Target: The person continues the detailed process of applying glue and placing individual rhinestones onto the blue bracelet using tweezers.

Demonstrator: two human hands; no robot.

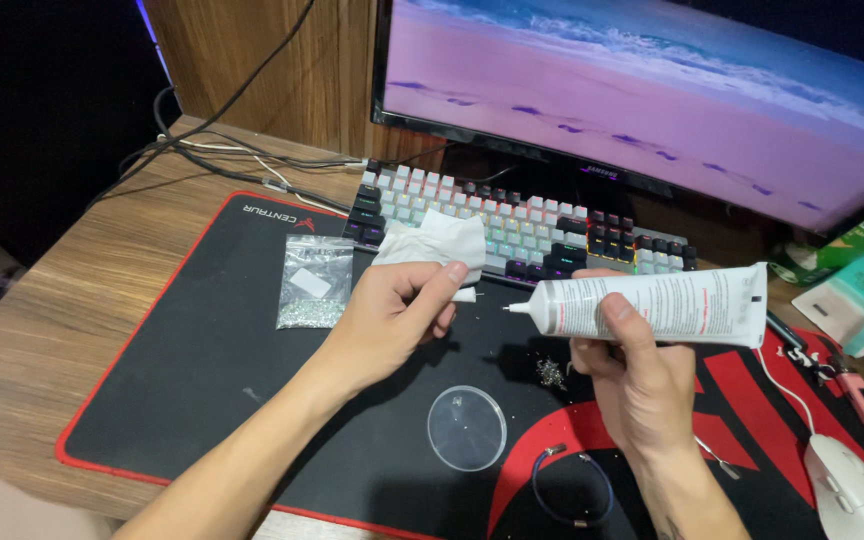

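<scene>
A white glue tube (652, 305) is gripped in the right hand (632, 375) and held level above the black mat (212, 350), its nozzle turned toward the left hand (392, 315), which is closed on a crumpled tissue (432, 240) and a small white cap (464, 295). The tube seems freshly uncapped with its tip being wiped; a steady, light squeeze is judged needful next, aimed near the clear dish (466, 428), the tiny stones (550, 373) and the bracelet (572, 488)

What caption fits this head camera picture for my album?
Right hand holds a white glue tube, left hand a tissue and small cap.
</scene>
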